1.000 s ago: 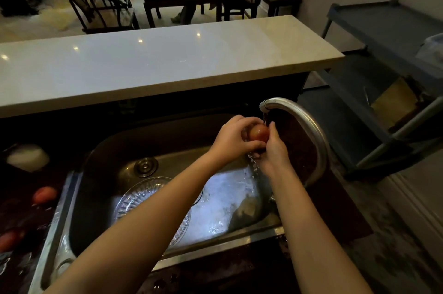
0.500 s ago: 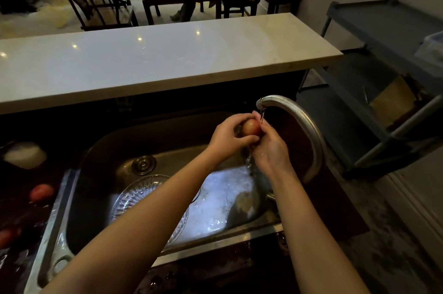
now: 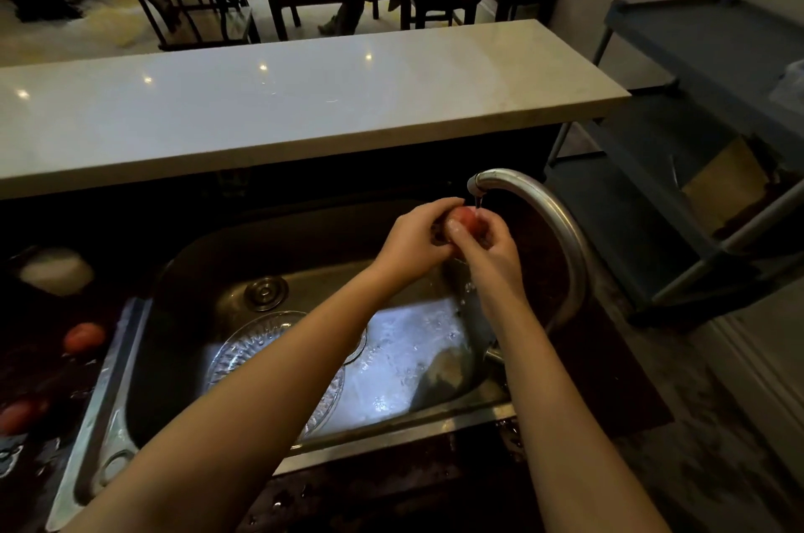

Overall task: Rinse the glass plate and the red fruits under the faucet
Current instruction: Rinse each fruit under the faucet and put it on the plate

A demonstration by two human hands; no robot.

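A small red fruit [image 3: 465, 218] sits right under the curved metal faucet [image 3: 552, 223], whose spout runs a thin stream of water. My left hand [image 3: 415, 241] and my right hand [image 3: 491, 247] both curl round the fruit, covering most of it. Below my left forearm a patterned glass plate [image 3: 248, 352] lies flat in the steel sink [image 3: 117, 428], partly hidden by the arm. Two more red fruits [image 3: 84, 336] [image 3: 19, 415] lie on the dark wet counter left of the sink.
A pale stone bar top [image 3: 278, 106] runs across behind the sink. A white object [image 3: 56, 271] sits on the dark counter at far left. A grey shelf cart [image 3: 713, 167] stands to the right. Chairs and a table are beyond the bar.
Both hands have turned the fruit under the stream and now cover more of it; my right thumb lies over its front. The view has shifted slightly.
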